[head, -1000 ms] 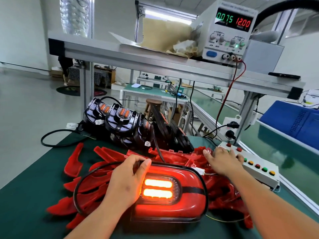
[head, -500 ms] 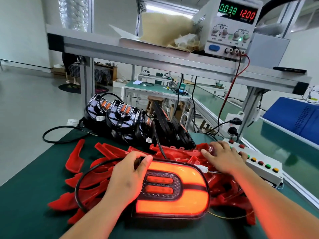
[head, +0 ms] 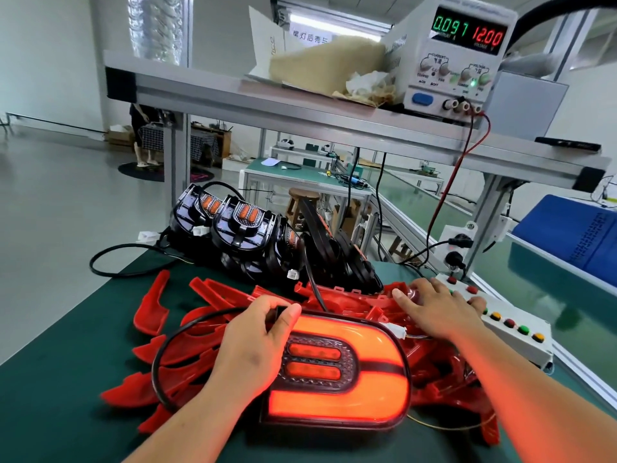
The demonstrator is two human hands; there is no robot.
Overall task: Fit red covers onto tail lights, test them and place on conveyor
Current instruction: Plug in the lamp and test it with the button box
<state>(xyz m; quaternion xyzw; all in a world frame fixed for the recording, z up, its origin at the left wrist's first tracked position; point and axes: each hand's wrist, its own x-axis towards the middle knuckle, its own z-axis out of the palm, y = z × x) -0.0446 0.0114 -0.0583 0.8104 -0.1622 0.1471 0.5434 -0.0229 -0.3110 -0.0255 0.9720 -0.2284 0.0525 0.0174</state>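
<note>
Stage: testing. One unit is lit up and has not yet been moved to the belt.
Tail light: the tail light (head: 337, 372) lies flat on the tabletop (head: 50, 396), close to the person and on top of the loose covers. Its red cover (head: 377, 349) is fitted. The outer U band glows orange-red and the two centre bars are dimmer.
Left hand: the left hand (head: 253, 349) grips the left end of the tail light, fingers (head: 263, 304) curled over the far edge and thumb on the top face.
Right hand: the right hand (head: 437, 309) lies flat with fingers spread and pinches nothing. The fingertips reach the button box (head: 514, 332). Which button is pressed, I cannot tell.
Power supply: the power supply (head: 464, 58) on the shelf reads 0.097 and 12.00, so the unit draws current.
Wiring: a black cable (head: 160, 355) loops off the left side, and a white connector (head: 397, 330) sits at the lamp's far right corner.
Done: the cover is fitted on this unit and the light check looks to be passing.
Left: finish the button checks, unplug the unit and set it on the conveyor (head: 541, 289) to the right.
Backlog: a stack of uncovered lights (head: 240, 228) stands at the back of the tabletop, and a pile of loose covers (head: 187, 332) is spread beneath the lamp. I judge many cycles remain.
</note>
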